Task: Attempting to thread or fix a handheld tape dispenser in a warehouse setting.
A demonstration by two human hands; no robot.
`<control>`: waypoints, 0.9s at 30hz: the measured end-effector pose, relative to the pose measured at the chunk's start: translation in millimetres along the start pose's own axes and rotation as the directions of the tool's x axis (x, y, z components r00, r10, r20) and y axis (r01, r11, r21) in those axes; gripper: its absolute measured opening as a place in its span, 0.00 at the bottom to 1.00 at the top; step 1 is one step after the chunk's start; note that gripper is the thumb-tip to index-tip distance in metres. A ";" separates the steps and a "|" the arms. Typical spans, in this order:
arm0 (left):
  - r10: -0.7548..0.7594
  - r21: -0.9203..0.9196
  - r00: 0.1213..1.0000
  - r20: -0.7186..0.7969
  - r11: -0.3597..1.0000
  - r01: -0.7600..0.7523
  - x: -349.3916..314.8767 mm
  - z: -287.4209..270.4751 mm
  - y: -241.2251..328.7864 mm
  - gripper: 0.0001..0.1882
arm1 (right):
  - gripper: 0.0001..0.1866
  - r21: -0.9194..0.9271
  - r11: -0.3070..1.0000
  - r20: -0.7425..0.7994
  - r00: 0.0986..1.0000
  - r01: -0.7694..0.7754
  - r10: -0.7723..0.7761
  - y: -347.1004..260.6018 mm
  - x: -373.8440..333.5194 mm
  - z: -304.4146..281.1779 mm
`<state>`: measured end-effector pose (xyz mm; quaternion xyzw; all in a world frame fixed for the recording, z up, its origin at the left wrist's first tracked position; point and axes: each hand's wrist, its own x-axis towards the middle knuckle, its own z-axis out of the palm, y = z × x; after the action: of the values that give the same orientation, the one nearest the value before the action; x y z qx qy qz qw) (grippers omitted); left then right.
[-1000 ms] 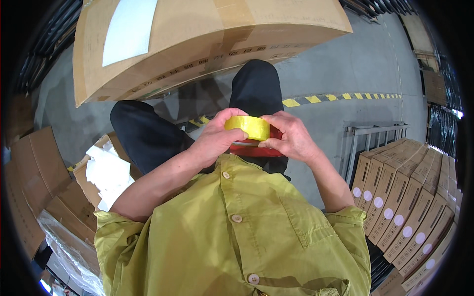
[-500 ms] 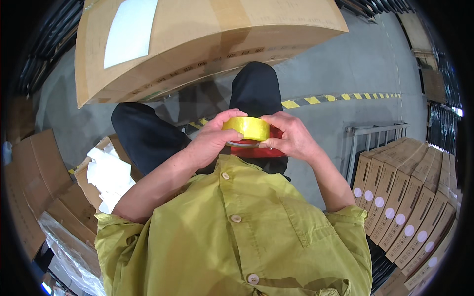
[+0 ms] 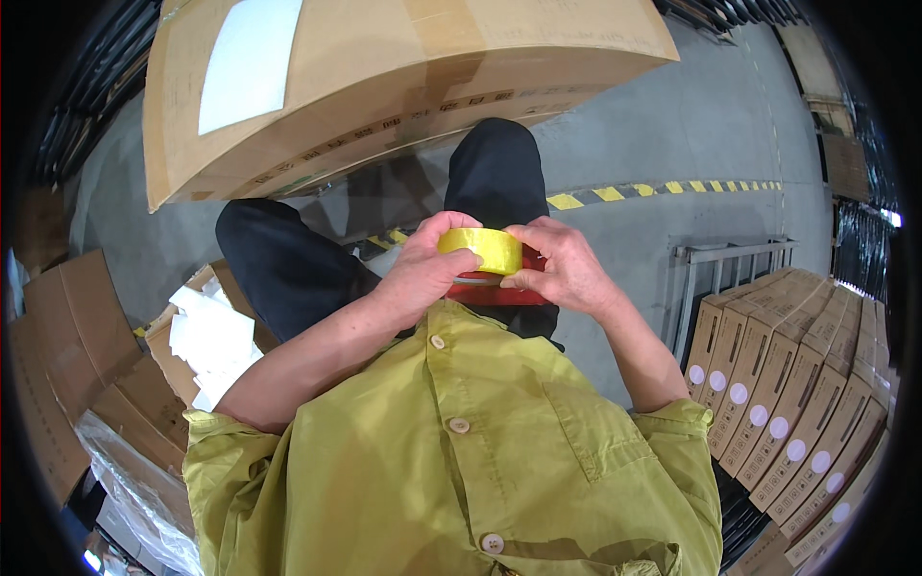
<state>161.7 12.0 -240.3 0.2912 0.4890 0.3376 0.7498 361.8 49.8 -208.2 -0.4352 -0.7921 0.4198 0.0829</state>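
Note:
A roll of yellow packing tape (image 3: 492, 250) is held between both hands above my lap. My left hand (image 3: 434, 259) grips its left side, thumb on the outer face and fingers over the top edge. On the right side, my right hand (image 3: 557, 261) pinches the roll between thumb and fingers. Just under the tape lies a red object (image 3: 504, 295) with a pale curved edge; the hands and the roll cover much of it, and I cannot tell its kind.
A large cardboard box (image 3: 413, 86) with a white sheet (image 3: 252, 62) on it stands ahead. White paper pieces (image 3: 213, 336) fill an open carton at left, beside flattened cardboard (image 3: 82, 317). Strapped brown cartons (image 3: 778, 384) and a grey metal rack (image 3: 735, 252) stand at right. Striped floor tape (image 3: 663, 189) crosses the floor.
My left thumb has slid slightly right across the tape's face. Both hands otherwise stay on the roll in nearly the same place.

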 end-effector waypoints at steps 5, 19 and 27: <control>-0.031 0.069 0.998 -0.057 0.997 0.035 3.0 3.1 -1.4 0.18 | 0.27 0.016 1.000 -0.017 1.000 -0.015 0.016 2.2 -1.4 0.1; -0.005 0.047 1.000 -0.026 0.999 0.006 -1.4 0.6 -0.2 0.20 | 0.26 0.031 0.999 -0.007 1.000 0.004 -0.003 2.1 -0.2 0.1; 0.038 0.183 0.995 -0.097 0.983 -0.019 2.5 4.8 -1.1 0.20 | 0.26 0.086 0.995 -0.006 0.999 -0.042 0.043 6.0 -2.3 0.0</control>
<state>167.1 12.8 -240.8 0.3481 0.5505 0.3164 0.6897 366.9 49.7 -212.1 -0.4496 -0.7636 0.4535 0.0956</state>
